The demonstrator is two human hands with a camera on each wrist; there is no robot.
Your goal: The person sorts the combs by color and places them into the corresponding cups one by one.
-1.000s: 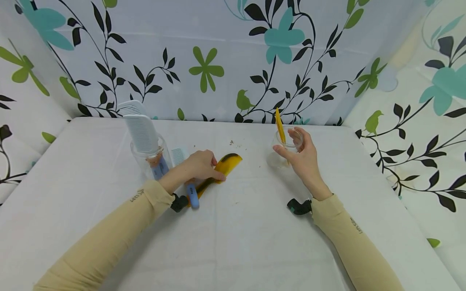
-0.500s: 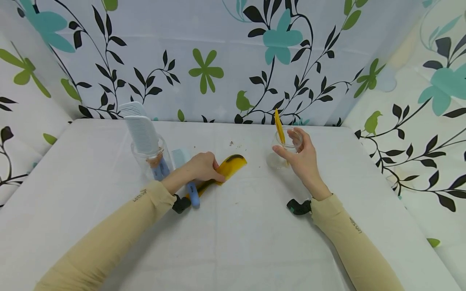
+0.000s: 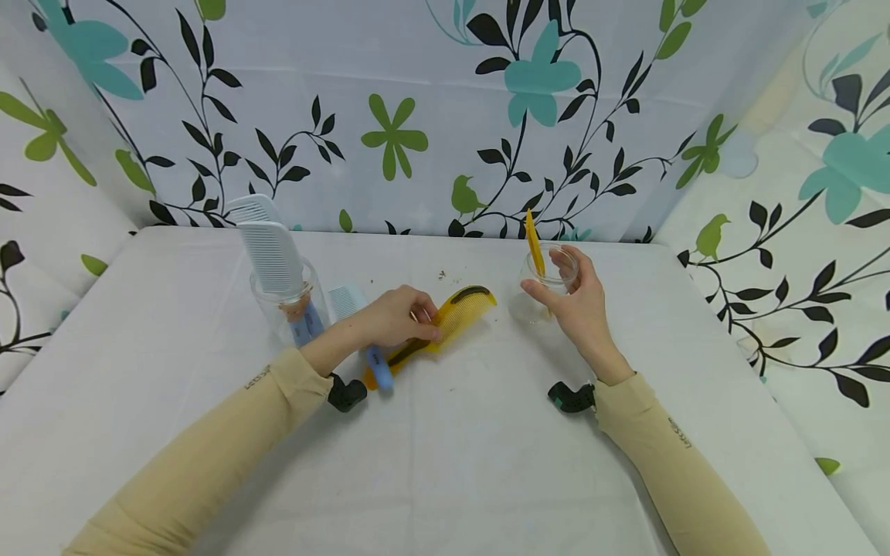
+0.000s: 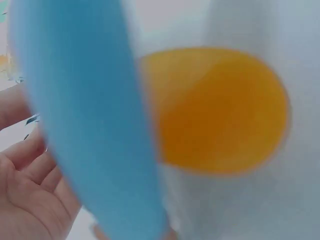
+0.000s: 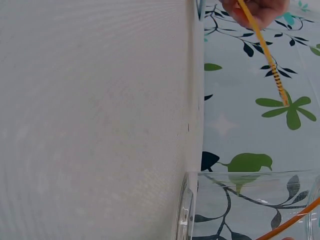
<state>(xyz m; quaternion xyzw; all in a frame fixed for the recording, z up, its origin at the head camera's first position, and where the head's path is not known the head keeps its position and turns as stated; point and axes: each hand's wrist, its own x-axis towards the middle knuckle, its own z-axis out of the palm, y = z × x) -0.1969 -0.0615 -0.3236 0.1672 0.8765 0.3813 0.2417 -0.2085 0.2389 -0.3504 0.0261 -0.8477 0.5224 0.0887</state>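
Note:
My left hand (image 3: pixel 403 316) pinches a yellow comb (image 3: pixel 460 318) with dark streaks along its spine, between thumb and fingers; its teeth are spread to the right. A light blue comb (image 3: pixel 378 368) lies across the yellow comb's handle, partly hidden under my wrist; whether the hand touches it, I cannot tell. Its blurred blue handle (image 4: pixel 90 115) fills much of the left wrist view, before the yellow comb's rounded handle end (image 4: pixel 225 115). My right hand (image 3: pixel 580 305) grips a clear jar (image 5: pixel 240 192) around its side. Another yellow comb (image 3: pixel 534 243) stands tilted in that jar.
At the left stands a second clear jar (image 3: pixel 267 309) with several light blue combs (image 3: pixel 270 259) upright in it. Small brown crumbs (image 3: pixel 442 275) lie on the white table (image 3: pixel 452 471). A patterned cloth (image 3: pixel 313 77) hangs behind the table.
My left hand has lifted and tilted the yellow comb and moved it rightward, toward the jar. The blue comb has shifted slightly right too. My right hand and its jar have stayed put.

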